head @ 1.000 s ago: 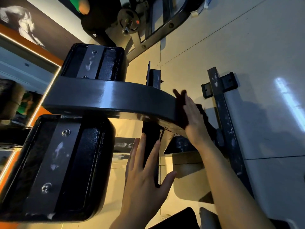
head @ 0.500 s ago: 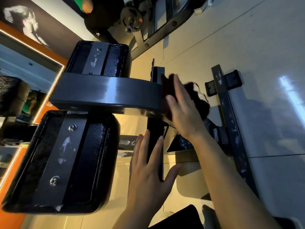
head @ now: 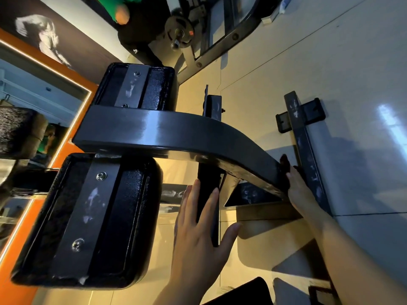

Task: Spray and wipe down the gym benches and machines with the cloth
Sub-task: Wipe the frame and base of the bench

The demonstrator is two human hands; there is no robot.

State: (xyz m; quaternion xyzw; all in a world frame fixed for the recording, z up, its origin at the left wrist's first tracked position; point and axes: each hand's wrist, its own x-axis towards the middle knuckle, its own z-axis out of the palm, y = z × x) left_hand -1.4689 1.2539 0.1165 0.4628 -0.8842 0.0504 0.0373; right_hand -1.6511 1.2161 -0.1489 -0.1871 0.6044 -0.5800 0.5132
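Right hand (head: 302, 190) pressed a dark cloth (head: 285, 167) against the curved black steel frame beam (head: 176, 133); left hand (head: 198, 234), fingers spread flat, rested on the upright below that beam.

Right hand's fingers (head: 295, 172) and most of the dark cloth (head: 284, 164) behind the curved frame bar (head: 176, 133).

Curved frame beam (head: 167, 133): glossy dark painted metal. Pads (head: 92, 219) under it: grained black vinyl with scuffed matt metal plates. Floor tiles (head: 330, 62): smooth, shiny.
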